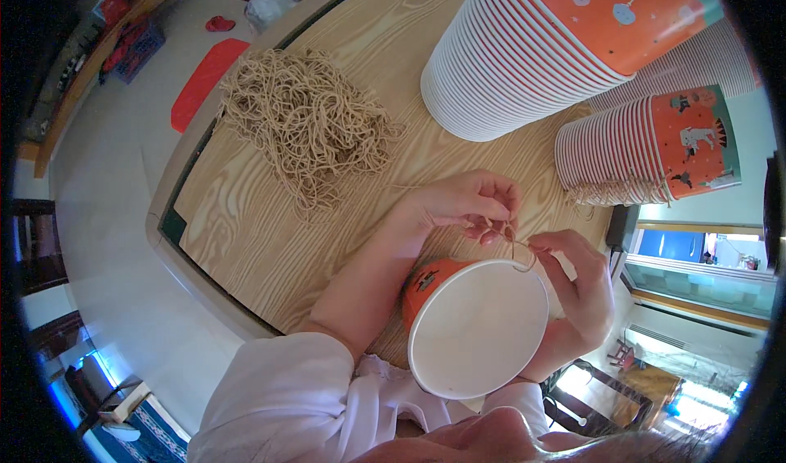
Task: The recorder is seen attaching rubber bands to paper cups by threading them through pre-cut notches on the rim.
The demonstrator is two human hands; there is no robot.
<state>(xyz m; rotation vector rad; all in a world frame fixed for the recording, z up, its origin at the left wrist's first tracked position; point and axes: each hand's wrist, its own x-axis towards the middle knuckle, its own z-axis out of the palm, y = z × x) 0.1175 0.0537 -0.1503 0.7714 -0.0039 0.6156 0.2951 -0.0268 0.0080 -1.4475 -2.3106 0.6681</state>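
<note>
A short piece of tan twine (525,265) runs in a loop between my hands at the far rim of a paper bucket. The bucket (479,332) is white inside and orange outside, and its open mouth faces up toward me, close to my chest. My left hand (479,205), beyond the rim, has curled fingers closed on the twine. To the right of the rim, my right hand (585,287) pinches the twine between thumb and forefinger. A heap of loose tan twine pieces (307,127) lies on the table, left of my left hand.
A tall stack of white-rimmed orange paper buckets (524,62) stands at the far right. Beside it is a shorter stack (614,148) with twine along its near side. Left of the wood-grain table (237,242), a red stool (205,82) stands on the floor.
</note>
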